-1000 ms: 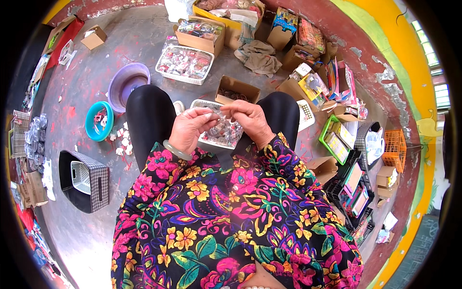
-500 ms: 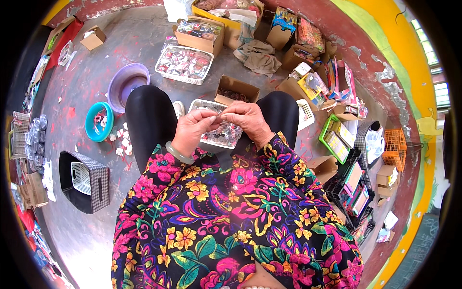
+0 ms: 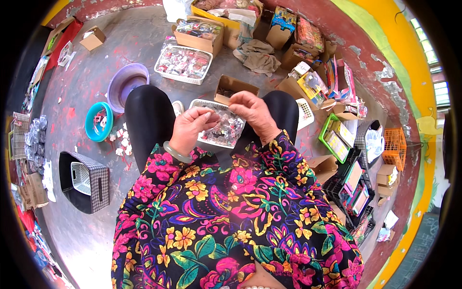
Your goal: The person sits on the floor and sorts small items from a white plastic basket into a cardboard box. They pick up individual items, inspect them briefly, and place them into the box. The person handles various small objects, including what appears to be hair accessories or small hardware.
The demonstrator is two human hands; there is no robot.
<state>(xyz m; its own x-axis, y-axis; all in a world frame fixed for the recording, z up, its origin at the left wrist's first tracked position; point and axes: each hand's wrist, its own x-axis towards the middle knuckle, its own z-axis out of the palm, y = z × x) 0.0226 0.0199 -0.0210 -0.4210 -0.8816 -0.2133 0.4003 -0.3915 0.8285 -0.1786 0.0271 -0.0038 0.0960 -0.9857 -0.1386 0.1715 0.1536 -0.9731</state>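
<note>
My left hand [image 3: 189, 129] hangs above the near left part of a white basket [image 3: 195, 104] between my knees. Its thumb and fingertips are pinched together, and anything between them is too small to make out. My right hand [image 3: 260, 115] is over the basket's right side, its fingers curved and the thumb a little apart from the index finger. Nothing shows in it. Small clear-wrapped packets [image 3: 224, 132] in pink, red and dark colours fill the basket. Just beyond my right fingertips stands an open cardboard box [image 3: 245, 85] with thin dark items inside.
Ahead stands another white basket of packets [image 3: 183, 65], with cardboard boxes [image 3: 204, 31] behind. A purple basin [image 3: 115, 89], a teal basin [image 3: 94, 120] and a checked bin [image 3: 100, 185] are on the left. Crates, including a green one [image 3: 332, 139], crowd the right.
My hands, which were together at the fingertips, have come apart. The right one has moved slightly up and to the right, its thumb and index finger parting; the left has barely shifted.
</note>
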